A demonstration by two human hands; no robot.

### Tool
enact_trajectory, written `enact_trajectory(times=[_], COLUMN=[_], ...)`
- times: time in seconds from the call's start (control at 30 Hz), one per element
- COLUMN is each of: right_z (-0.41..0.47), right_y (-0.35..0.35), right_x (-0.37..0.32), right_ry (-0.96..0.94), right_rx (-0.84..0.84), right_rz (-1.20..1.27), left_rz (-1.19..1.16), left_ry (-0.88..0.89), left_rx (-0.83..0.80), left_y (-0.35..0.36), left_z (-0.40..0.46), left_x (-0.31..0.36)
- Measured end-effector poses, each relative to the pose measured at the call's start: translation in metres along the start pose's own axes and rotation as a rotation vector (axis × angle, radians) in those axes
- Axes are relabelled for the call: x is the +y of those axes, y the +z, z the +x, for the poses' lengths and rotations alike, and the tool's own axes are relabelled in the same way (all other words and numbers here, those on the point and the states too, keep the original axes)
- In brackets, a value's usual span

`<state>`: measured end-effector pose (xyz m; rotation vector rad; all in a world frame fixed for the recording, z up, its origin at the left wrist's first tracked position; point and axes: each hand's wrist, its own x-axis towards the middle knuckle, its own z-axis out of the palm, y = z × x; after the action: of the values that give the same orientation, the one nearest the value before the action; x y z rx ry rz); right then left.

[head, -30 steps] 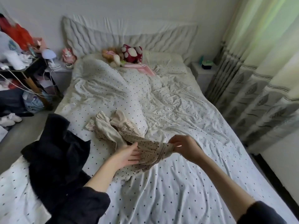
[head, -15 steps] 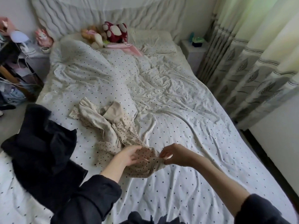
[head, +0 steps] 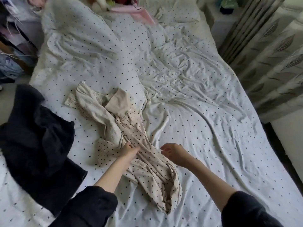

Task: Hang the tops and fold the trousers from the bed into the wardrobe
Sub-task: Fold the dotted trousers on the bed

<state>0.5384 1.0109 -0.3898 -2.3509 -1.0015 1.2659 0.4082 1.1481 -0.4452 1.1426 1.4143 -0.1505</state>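
Note:
A beige garment with black dots lies stretched in a long crumpled strip down the middle of the bed, tangled at its far end with a cream floral piece. My left hand grips a fold of the dotted garment near its middle. My right hand hovers just to the right of the cloth with loosely curled fingers, holding nothing. A black garment lies heaped on the bed's left side, next to my left sleeve.
Plush toys and a pink item sit near the pillows at the bed's head. A cluttered shelf with cables stands on the left. Patterned curtains hang along the right, with a small nightstand beside them.
The dotted garment has been pulled nearer and now lies longer on the sheet. My right hand let go of it and drew slightly aside. The view tilted down.

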Motion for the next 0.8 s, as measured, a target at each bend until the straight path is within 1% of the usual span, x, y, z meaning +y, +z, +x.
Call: enact_trajectory(times=[0.07, 0.13, 0.2, 0.27, 0.33, 0.43, 0.5, 0.53, 0.57, 0.6, 0.63, 0.67, 0.7, 0.8], right_z=[0.017, 0.024, 0.033, 0.04, 0.046, 0.056, 0.06, 0.062, 0.064, 0.066, 0.069, 0.07, 0.072, 0.078], right_y=[-0.001, -0.003, -0.009, -0.019, -0.033, -0.06, -0.074, -0.078, -0.081, -0.082, -0.08, -0.077, -0.073, -0.053], right_x=[0.005, 0.007, 0.009, 0.013, 0.016, 0.02, 0.022, 0.026, 0.03, 0.036, 0.04, 0.044, 0.05, 0.06], right_ry=[0.026, 0.034, 0.03, 0.038, 0.053, 0.078, 0.1, 0.12, 0.15, 0.185, 0.21, 0.227, 0.221, 0.086], right_rx=[-0.001, 0.006, 0.023, 0.066, 0.142, 0.28, 0.321, 0.318, 0.315, 0.309, 0.298, 0.288, 0.276, 0.189], right_rz=[0.03, 0.064, 0.105, 0.163, 0.265, 0.464, 0.636, 0.691, 0.685, 0.628, 0.542, 0.444, 0.334, -0.025], left_rz=[-0.099, -0.195, -0.172, -0.099, 0.038, 0.219, 0.431, 0.511, 0.578, 0.618, 0.627, 0.605, 0.579, 0.535], left_ry=[-0.073, -0.087, 0.028, 0.212, 0.453, 0.811, 0.976, 1.014, 1.019, 0.983, 0.913, 0.851, 0.817, 0.745], left_rx=[0.035, 0.134, 0.292, 0.38, 0.339, 0.139, -0.01, -0.103, -0.201, -0.284, -0.34, -0.345, -0.31, -0.101], left_y=[0.008, 0.012, 0.014, 0.022, 0.036, 0.07, 0.09, 0.099, 0.105, 0.111, 0.11, 0.108, 0.102, 0.074], left_z=[0.018, 0.032, 0.044, 0.039, 0.026, 0.01, 0.003, 0.001, -0.002, -0.003, -0.003, -0.001, 0.001, 0.014], left_x=[0.007, 0.015, 0.024, 0.039, 0.052, 0.062, 0.063, 0.063, 0.063, 0.06, 0.056, 0.052, 0.05, 0.045])
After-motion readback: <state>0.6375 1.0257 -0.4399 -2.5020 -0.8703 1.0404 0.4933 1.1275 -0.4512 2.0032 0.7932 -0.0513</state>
